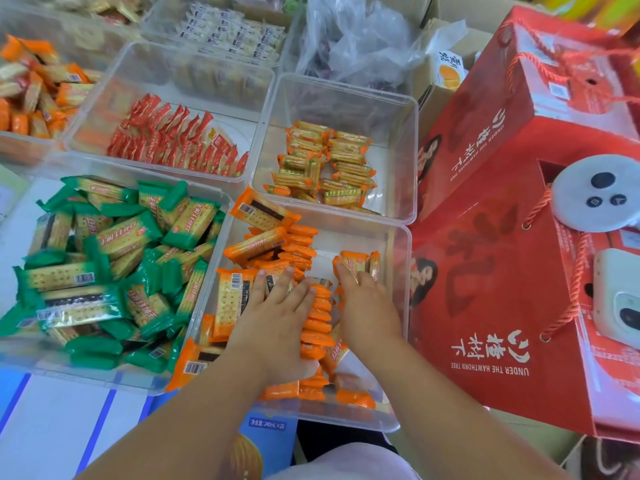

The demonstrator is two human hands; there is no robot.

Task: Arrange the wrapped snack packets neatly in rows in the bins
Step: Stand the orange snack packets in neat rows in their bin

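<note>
Head view: left hand (277,306) flat on orange packet row (317,317), right hand (363,299) gripping upright packets (360,265) beside row, row axis front-to-back in clear bin (398,306)

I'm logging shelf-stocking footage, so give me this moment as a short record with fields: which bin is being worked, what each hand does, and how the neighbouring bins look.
active bin: clear bin nearest the person, holding orange packets
left hand: left hand flat on the orange packets, pressing a standing row
right hand: right hand against a few upright packets at the bin's right side
row state: one row partly formed down the middle; loose packets on the left
left neighbour: green packets piled loose
far bins: red packets in rows; small orange-ended packets stacked
</note>
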